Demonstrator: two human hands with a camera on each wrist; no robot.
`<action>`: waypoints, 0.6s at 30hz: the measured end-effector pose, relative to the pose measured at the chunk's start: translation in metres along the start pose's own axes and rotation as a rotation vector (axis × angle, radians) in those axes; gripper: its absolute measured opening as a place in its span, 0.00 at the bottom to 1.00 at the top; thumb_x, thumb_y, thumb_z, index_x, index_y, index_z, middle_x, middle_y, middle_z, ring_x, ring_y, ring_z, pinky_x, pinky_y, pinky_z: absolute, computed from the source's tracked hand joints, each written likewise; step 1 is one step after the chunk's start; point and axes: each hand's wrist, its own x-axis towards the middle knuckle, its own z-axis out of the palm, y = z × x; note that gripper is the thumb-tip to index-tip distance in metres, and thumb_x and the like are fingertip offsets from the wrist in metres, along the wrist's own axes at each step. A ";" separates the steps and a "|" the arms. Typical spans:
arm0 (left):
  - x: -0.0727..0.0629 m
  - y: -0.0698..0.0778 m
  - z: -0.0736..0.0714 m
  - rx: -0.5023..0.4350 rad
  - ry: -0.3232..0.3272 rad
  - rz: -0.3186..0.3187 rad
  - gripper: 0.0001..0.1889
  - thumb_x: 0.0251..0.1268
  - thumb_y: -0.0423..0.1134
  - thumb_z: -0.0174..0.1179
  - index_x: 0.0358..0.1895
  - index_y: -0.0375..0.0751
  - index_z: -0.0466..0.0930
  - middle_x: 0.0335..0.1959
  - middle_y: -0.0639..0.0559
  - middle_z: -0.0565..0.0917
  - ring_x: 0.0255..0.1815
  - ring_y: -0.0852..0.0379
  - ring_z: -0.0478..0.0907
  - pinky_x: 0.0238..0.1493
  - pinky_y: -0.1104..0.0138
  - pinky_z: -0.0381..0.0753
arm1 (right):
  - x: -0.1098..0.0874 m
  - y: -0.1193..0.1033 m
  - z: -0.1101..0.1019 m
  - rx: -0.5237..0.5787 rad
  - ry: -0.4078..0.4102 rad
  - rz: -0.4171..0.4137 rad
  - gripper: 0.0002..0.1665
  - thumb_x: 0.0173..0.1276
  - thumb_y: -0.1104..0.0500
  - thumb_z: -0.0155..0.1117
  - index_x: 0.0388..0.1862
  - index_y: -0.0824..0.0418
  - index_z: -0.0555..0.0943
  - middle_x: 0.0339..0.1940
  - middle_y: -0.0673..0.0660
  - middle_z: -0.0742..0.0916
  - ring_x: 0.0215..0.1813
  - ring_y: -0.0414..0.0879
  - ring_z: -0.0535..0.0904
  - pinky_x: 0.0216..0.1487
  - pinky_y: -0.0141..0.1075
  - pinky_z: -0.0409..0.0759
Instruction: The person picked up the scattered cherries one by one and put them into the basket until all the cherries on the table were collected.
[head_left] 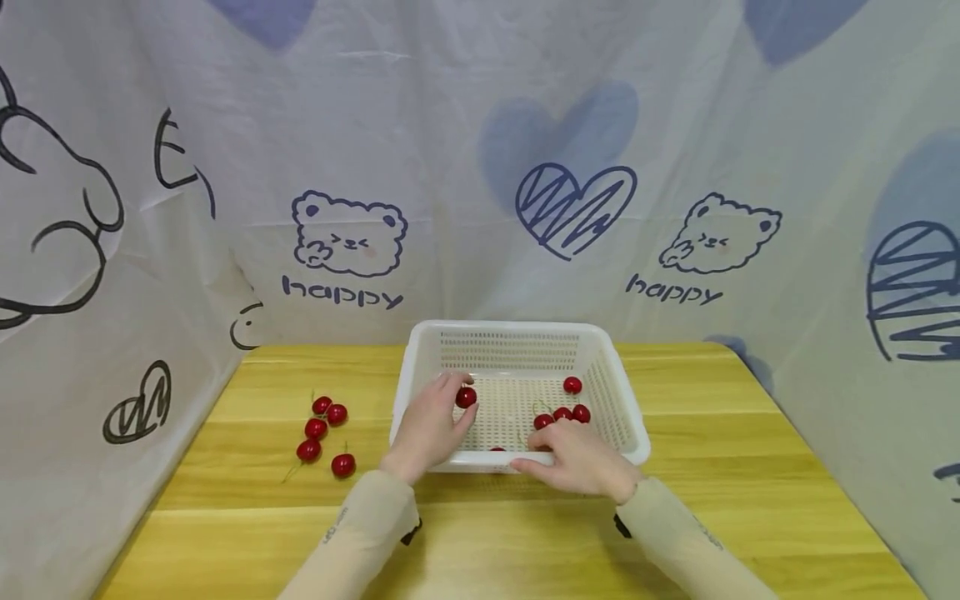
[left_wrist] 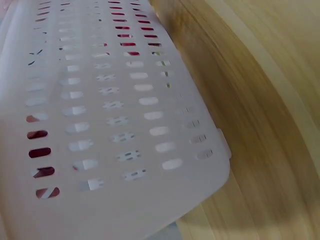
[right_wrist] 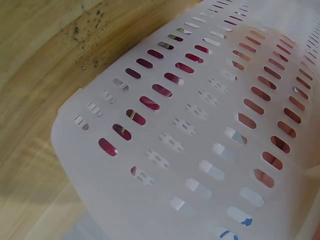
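A white slotted plastic basket (head_left: pixel 517 457) stands on the table with several red cherries inside. My left hand (head_left: pixel 426 425) reaches over its front left rim and pinches a dark red cherry (head_left: pixel 466 397) between thumb and fingers. That cherry shows dark red through the slots of the basket wall in the left wrist view. My right hand (head_left: pixel 581 458) straddles the front rim, fingers curled down inside and thumb at the outer side. Just beyond its fingers lie cherries (head_left: pixel 581 413), partly hidden by the hand. Fingers (right_wrist: pixel 260 93) show through the wall slots in the right wrist view.
Left of the basket, several cherries with stems (head_left: pixel 316 428) lie loose on the yellow wooden table (head_left: pixel 495 542). One cherry (head_left: pixel 572 385) sits apart toward the basket's right back. A printed white cloth (head_left: pixel 457 208) hangs behind and along both sides of the table.
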 end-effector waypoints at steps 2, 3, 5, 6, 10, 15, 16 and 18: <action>0.000 -0.001 0.000 0.004 -0.007 0.003 0.17 0.70 0.42 0.63 0.57 0.41 0.76 0.47 0.48 0.84 0.46 0.51 0.82 0.51 0.58 0.82 | 0.001 0.000 0.000 -0.001 0.006 -0.005 0.25 0.71 0.34 0.60 0.21 0.48 0.76 0.14 0.40 0.66 0.18 0.31 0.61 0.23 0.25 0.62; 0.001 -0.001 0.000 0.006 -0.016 0.002 0.16 0.70 0.42 0.62 0.56 0.41 0.76 0.45 0.49 0.84 0.44 0.51 0.81 0.49 0.58 0.82 | 0.001 0.000 0.000 -0.001 0.008 -0.005 0.25 0.71 0.34 0.60 0.21 0.48 0.76 0.14 0.40 0.66 0.18 0.31 0.61 0.23 0.25 0.62; 0.001 -0.001 0.000 0.007 -0.037 -0.002 0.15 0.70 0.42 0.62 0.55 0.41 0.77 0.44 0.49 0.84 0.44 0.52 0.81 0.49 0.58 0.82 | 0.001 0.000 0.000 0.003 0.004 -0.001 0.25 0.71 0.34 0.60 0.21 0.48 0.76 0.14 0.40 0.66 0.18 0.31 0.61 0.23 0.25 0.62; 0.001 -0.001 0.001 0.009 -0.049 -0.006 0.15 0.70 0.42 0.62 0.55 0.41 0.77 0.44 0.50 0.84 0.43 0.52 0.80 0.48 0.59 0.82 | 0.001 0.000 0.000 0.003 0.001 0.001 0.25 0.71 0.34 0.60 0.21 0.48 0.76 0.14 0.40 0.66 0.18 0.31 0.61 0.23 0.25 0.62; 0.002 0.000 0.002 0.012 -0.097 -0.028 0.13 0.71 0.44 0.61 0.52 0.43 0.77 0.42 0.52 0.84 0.42 0.54 0.79 0.48 0.60 0.81 | 0.001 0.000 0.001 0.000 -0.005 0.004 0.24 0.71 0.35 0.60 0.22 0.48 0.77 0.14 0.40 0.66 0.18 0.31 0.61 0.23 0.25 0.62; 0.002 0.001 0.002 0.007 -0.121 -0.045 0.12 0.71 0.45 0.61 0.50 0.44 0.78 0.40 0.54 0.84 0.41 0.55 0.78 0.46 0.61 0.80 | 0.001 -0.001 0.001 -0.006 -0.005 0.003 0.23 0.71 0.35 0.60 0.24 0.49 0.80 0.14 0.40 0.67 0.18 0.31 0.62 0.23 0.25 0.62; 0.001 0.001 0.002 0.010 -0.123 -0.045 0.12 0.71 0.46 0.60 0.50 0.44 0.78 0.40 0.54 0.84 0.41 0.55 0.78 0.46 0.61 0.79 | 0.001 -0.002 0.000 -0.006 -0.007 0.005 0.23 0.71 0.35 0.60 0.25 0.49 0.80 0.14 0.40 0.67 0.18 0.31 0.62 0.23 0.25 0.63; 0.001 0.000 0.002 0.012 -0.128 -0.048 0.13 0.71 0.47 0.60 0.51 0.43 0.78 0.41 0.52 0.84 0.42 0.53 0.78 0.46 0.60 0.79 | 0.002 -0.002 0.000 -0.001 -0.010 0.008 0.23 0.71 0.35 0.60 0.25 0.49 0.81 0.14 0.40 0.67 0.18 0.31 0.62 0.23 0.25 0.63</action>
